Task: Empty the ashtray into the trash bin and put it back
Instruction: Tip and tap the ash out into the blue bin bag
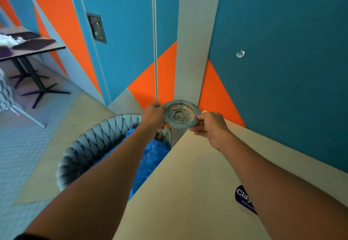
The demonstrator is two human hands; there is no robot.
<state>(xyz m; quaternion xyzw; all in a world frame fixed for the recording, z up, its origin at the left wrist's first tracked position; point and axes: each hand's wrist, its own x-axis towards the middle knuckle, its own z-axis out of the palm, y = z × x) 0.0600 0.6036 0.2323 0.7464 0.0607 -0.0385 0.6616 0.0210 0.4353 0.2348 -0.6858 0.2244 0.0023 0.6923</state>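
A round metal ashtray (180, 113) with dark ash specks in its bowl is held up in the air, tilted toward me. My left hand (153, 115) pinches its left rim and my right hand (209, 125) pinches its right rim. Below and to the left stands the trash bin (90, 145), a grey braided basket lined with a blue plastic bag (150, 160). My left forearm crosses over the bin's opening and hides part of it. The ashtray hangs just past the bin's far rim, near the corner of the beige table (188, 183).
The beige table carries a dark blue sticker (243, 196) under my right forearm. Blue, orange and grey wall panels (282, 70) rise close behind. At far left stands another table (28, 49) with dark mats, on a black cross base, over a tiled floor (22, 155).
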